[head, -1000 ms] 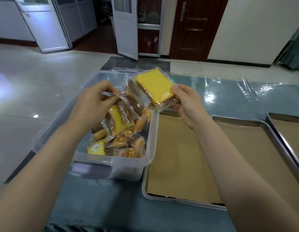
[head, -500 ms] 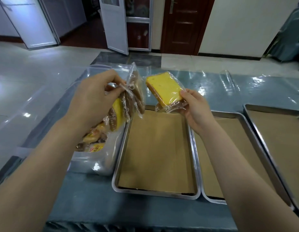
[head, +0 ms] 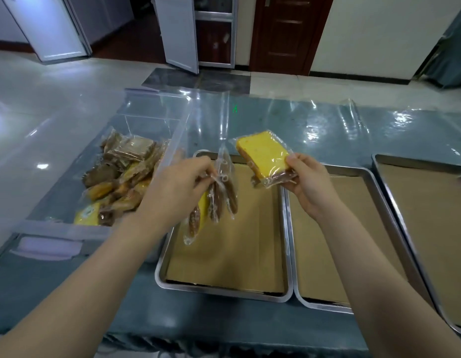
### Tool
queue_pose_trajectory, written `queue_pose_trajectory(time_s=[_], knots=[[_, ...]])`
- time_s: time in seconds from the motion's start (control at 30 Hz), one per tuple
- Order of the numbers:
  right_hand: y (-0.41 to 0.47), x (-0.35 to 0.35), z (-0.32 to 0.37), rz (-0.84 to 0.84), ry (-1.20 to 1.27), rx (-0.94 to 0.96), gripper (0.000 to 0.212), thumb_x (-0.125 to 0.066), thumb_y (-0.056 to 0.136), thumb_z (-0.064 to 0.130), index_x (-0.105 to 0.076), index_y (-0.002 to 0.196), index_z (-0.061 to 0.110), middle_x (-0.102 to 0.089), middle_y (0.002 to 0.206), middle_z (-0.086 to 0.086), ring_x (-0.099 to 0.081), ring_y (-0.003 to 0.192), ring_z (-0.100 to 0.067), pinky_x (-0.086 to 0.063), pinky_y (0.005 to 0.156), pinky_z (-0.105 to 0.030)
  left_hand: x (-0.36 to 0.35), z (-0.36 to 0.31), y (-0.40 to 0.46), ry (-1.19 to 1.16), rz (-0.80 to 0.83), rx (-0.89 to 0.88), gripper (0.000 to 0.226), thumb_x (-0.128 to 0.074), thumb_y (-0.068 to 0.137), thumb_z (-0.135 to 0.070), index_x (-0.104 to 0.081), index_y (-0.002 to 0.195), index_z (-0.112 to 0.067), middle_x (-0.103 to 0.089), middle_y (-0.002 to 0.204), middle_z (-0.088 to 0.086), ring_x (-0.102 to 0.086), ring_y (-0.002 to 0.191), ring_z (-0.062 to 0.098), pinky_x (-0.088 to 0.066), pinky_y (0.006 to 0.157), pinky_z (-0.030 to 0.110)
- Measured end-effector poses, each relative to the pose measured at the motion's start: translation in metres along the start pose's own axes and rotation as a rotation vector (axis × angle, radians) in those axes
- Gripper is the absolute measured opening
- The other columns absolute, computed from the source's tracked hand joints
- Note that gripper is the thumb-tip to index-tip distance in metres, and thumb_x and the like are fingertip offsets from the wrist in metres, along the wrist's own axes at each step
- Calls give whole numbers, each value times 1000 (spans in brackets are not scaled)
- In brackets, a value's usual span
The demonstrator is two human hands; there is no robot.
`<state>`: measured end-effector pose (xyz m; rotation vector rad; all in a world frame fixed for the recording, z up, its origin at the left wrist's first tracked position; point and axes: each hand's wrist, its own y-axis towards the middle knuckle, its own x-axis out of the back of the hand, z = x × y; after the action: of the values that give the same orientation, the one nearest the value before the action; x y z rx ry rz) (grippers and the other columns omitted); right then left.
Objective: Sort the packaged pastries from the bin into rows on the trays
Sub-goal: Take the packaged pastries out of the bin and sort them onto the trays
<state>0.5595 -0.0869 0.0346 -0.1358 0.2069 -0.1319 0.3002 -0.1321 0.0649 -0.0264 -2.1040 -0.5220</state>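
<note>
Head view, yellow cake slice [head: 263,153], clear wrapper, right hand [head: 305,180]

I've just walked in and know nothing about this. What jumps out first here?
The yellow cake slice in clear wrap, held up by the right hand above the paper-lined trays. Beside it, the left hand pinches a bunch of wrapped pastries that dangle over the leftmost tray. Further left stands a clear bin holding more packets.
</note>
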Motion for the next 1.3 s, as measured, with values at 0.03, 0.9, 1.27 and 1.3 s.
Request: queue_pose_trajectory(time_s=[0.03, 0.9, 1.27, 1.3], knots=[[0, 2, -6, 0, -10, -14, 8, -56, 99, 16, -59, 99, 9, -67, 80, -3, -66, 71, -15, -56, 71, -34, -6, 3, -4, 42, 28, -14, 2, -60, 93, -30, -61, 92, -29, -63, 84, -12, -57, 78, 3, -41, 63, 17], [-7, 35, -77, -32, -108, -217, 18, -58, 97, 17, -58, 112, 8, -64, 105, -13, -64, 92, -21, -57, 81, -33, -142, 18, -74, 873, 890, -290, 52, -44, 90, 6, -41, 141, -4, -63, 121, 16, -66, 99, 32, -40, 63, 36], [-10, 68, -81, -45, -70, -239, 14, -57, 97, 16, -56, 110, 8, -63, 107, -15, -64, 94, -24, -56, 89, -41, -106, -9, -36, 756, 710, -51, 33, -60, 90, -12, -50, 121, -14, -62, 110, 4, -65, 98, 24, -46, 73, 33], [-11, 72, -81, -44, -65, -240, 14, -57, 97, 15, -56, 109, 8, -63, 104, -14, -65, 93, -23, -57, 87, -40, -105, -11, -32, 753, 681, -39, 33, -58, 89, -6, -50, 120, -13, -61, 108, 4, -65, 97, 25, -44, 70, 32]])
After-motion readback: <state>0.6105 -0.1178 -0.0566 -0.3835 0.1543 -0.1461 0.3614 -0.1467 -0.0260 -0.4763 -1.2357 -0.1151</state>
